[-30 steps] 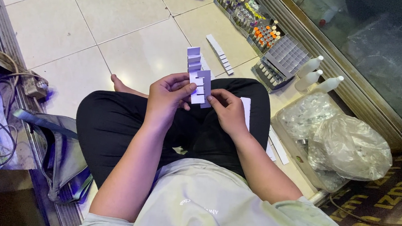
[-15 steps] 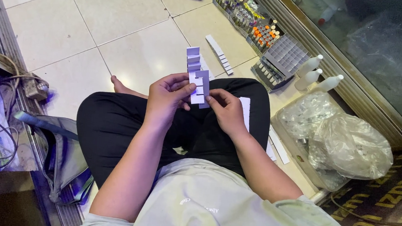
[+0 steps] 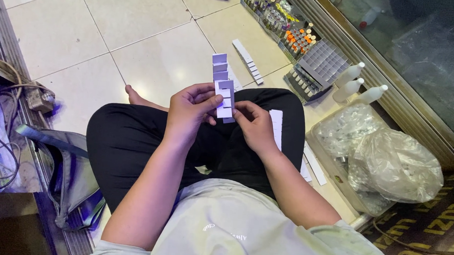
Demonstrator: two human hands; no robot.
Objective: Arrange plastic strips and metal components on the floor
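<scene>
I sit cross-legged on a tiled floor in black trousers. My left hand [image 3: 188, 109] and my right hand [image 3: 254, 123] are raised over my lap and both pinch a slotted white card strip [image 3: 221, 75] that stands upright between them. A second slotted piece [image 3: 225, 98] is held crosswise against its lower end. More white strips [image 3: 276, 126] rest on my right thigh.
Loose white strips [image 3: 248, 62] lie on the floor ahead. Trays of small vials with orange and other caps [image 3: 290, 28] and a grey grid divider [image 3: 325, 60] stand at the upper right beside three white bottles [image 3: 359, 86]. Clear plastic bags [image 3: 390, 160] fill the right. A grey bag [image 3: 69, 175] and cables lie left.
None of note: both hands stay on the card strips in the same place, with only slight finger shifts.
</scene>
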